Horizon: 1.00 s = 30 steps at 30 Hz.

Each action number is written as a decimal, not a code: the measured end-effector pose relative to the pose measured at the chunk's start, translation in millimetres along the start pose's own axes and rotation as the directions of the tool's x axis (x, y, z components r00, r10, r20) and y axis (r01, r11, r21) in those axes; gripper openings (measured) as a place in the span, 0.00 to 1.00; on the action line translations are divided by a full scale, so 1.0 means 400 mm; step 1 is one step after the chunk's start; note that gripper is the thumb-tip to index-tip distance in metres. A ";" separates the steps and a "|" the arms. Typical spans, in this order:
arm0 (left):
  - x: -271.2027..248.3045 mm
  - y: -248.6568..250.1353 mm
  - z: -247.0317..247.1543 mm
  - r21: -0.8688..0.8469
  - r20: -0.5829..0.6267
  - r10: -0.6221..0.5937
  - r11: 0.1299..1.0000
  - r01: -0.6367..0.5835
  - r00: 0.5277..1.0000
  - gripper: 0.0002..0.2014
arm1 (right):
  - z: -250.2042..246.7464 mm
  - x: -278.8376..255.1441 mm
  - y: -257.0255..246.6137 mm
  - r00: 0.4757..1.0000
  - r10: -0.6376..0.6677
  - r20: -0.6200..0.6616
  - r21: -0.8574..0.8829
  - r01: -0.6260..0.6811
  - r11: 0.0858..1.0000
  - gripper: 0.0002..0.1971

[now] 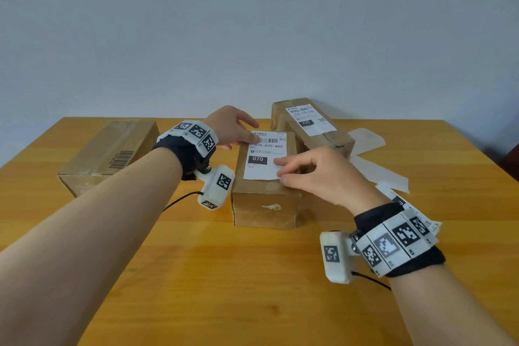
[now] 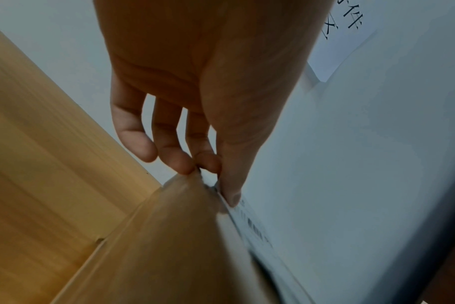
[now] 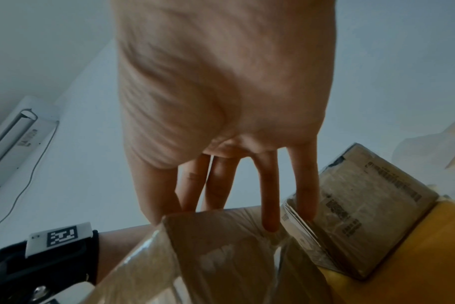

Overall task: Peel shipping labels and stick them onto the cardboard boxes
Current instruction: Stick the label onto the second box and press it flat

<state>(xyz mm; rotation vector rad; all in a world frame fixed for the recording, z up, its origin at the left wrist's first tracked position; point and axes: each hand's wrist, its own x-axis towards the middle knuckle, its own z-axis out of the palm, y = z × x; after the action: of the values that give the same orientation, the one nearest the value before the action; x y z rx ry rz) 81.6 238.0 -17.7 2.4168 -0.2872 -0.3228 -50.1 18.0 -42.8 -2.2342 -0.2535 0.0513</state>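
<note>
Label [image 1: 265, 155] sits on top of the middle box [image 1: 265, 194]; smooth it outward from the centre so no bubbles or lifted corners remain. Left hand [image 1: 234, 128] lies flat on the label's far-left corner, grip spread. Right hand [image 1: 314, 174] presses its near-right edge with loosely bent fingertips, holding nothing.

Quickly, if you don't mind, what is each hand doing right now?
Left hand: open, fingers pressing the white shipping label on the middle brown cardboard box.
Right hand: open, fingertips pressing the label's near right corner.
</note>
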 end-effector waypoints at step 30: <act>-0.064 -0.017 0.022 -0.620 -0.203 -0.124 0.784 -0.029 0.971 0.52 | 0.029 0.168 -0.040 0.846 -0.107 -0.522 0.176 0.230 0.957 0.07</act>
<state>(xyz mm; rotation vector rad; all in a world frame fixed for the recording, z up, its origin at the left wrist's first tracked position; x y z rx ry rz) 55.5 245.4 -24.6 1.7778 0.0001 -0.1192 11.4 50.0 -34.1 -1.8999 -0.1432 -0.5743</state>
